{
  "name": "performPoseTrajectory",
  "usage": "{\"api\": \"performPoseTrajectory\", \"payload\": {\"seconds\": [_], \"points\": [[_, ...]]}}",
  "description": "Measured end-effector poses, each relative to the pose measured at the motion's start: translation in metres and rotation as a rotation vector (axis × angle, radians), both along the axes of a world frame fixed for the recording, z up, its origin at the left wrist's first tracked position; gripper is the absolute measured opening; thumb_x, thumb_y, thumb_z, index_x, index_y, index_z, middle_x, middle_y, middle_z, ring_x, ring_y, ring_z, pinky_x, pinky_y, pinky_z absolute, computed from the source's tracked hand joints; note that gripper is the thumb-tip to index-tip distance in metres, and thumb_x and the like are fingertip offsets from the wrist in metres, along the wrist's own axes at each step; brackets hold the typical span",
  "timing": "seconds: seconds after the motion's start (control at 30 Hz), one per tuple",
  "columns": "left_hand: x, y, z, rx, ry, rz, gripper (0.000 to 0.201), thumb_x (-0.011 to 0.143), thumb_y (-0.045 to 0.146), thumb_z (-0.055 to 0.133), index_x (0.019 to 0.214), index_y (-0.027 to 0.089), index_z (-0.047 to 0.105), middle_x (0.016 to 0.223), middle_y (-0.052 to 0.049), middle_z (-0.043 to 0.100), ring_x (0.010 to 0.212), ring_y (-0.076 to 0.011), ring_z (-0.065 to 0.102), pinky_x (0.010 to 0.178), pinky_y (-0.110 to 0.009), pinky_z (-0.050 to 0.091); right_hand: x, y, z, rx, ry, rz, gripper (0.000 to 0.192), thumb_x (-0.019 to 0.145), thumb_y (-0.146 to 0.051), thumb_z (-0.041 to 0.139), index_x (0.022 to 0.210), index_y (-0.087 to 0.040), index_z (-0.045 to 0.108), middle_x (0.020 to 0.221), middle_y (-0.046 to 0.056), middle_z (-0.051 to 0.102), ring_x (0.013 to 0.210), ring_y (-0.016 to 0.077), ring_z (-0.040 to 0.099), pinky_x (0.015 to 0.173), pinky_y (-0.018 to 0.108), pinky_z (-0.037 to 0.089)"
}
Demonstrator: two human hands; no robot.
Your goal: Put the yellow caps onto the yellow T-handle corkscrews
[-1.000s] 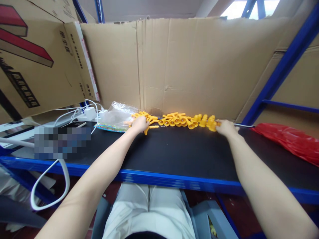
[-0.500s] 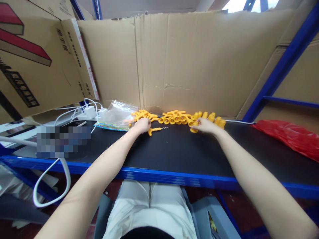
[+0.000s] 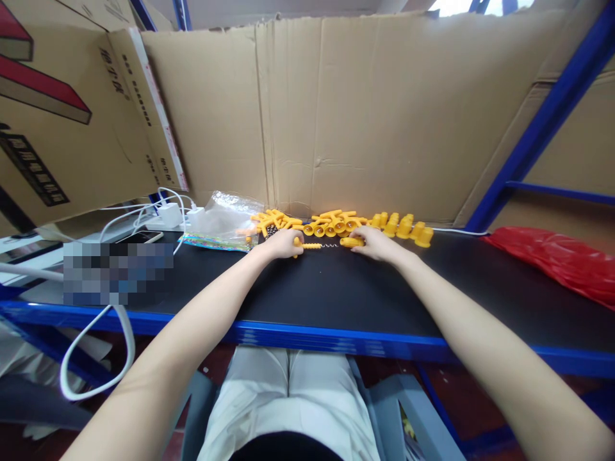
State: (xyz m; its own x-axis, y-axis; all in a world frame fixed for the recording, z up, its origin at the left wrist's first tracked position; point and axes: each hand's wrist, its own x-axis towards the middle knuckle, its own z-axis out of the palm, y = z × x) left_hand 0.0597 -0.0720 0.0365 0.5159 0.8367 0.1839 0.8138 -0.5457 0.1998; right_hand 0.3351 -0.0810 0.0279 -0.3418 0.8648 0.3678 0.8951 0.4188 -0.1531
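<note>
Yellow parts: a row of small plastic pieces [image 3: 336, 224] lies along the back of the black shelf [image 3: 336, 288], against the cardboard wall [image 3: 365, 115]; too crowded to count exactly, though about four cup-shaped ones [image 3: 406, 227] stand apart at the right end.
Left hand: the left hand [image 3: 283, 243] is closed around one ribbed yellow peg [image 3: 310, 245], which rests on the shelf.
Spring: one thin wire spring [image 3: 329, 244] sticks out of the peg's free end, between the two hands.
Right hand: the right hand [image 3: 377, 242] pinches one short yellow piece [image 3: 352, 242], just beside the spring's tip.
Plastic bag: one clear bag [image 3: 223, 221] lies left of the row.
Red bag: one [image 3: 562, 262], far right on the shelf.
Chargers: two white plugs [image 3: 180, 214] with cables, back left.
Phone: one [image 3: 141, 237], near the plugs.
</note>
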Motion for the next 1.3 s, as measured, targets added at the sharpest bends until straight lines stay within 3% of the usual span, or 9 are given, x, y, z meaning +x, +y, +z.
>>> {"api": "performPoseTrajectory", "payload": {"seconds": [0.43,0.77,1.0,1.3], "points": [[0.000,-0.004,0.003,0.062,-0.062,0.058,0.025,0.075,0.026,0.051,0.096,0.019,0.062,0.086,-0.005,0.067,0.076,-0.0200,0.061,0.067,-0.028,0.043,-0.007,-0.002,0.001,0.097,0.119,0.211,0.029,0.074,-0.019,0.066,0.103,-0.019,0.068,0.105,0.009,0.067,0.101,0.0242,0.060,0.089,0.042,0.046],[-0.001,-0.005,0.003,0.084,-0.055,0.056,0.023,0.075,0.025,0.052,0.095,0.019,0.062,0.085,-0.004,0.068,0.076,-0.0202,0.061,0.069,-0.029,0.044,-0.004,0.000,-0.001,0.106,0.146,0.093,0.029,0.074,-0.021,0.066,0.103,-0.021,0.068,0.108,0.007,0.067,0.105,0.0262,0.060,0.095,0.045,0.044],[-0.001,-0.006,0.004,0.102,-0.080,0.083,0.022,0.075,0.026,0.052,0.093,0.019,0.063,0.083,-0.005,0.068,0.073,-0.0197,0.060,0.069,-0.029,0.044,-0.003,0.000,0.000,0.126,0.110,0.048,0.028,0.075,-0.017,0.064,0.103,-0.017,0.068,0.111,0.012,0.065,0.108,0.0293,0.058,0.096,0.046,0.042],[0.007,-0.010,0.002,0.188,-0.115,0.042,0.032,0.077,0.029,0.052,0.107,0.020,0.058,0.087,-0.006,0.067,0.077,-0.0210,0.062,0.071,-0.030,0.045,-0.022,-0.011,0.002,0.197,0.174,0.281,0.032,0.084,-0.026,0.055,0.114,-0.020,0.064,0.109,0.012,0.061,0.105,0.0253,0.056,0.093,0.044,0.044]]}}
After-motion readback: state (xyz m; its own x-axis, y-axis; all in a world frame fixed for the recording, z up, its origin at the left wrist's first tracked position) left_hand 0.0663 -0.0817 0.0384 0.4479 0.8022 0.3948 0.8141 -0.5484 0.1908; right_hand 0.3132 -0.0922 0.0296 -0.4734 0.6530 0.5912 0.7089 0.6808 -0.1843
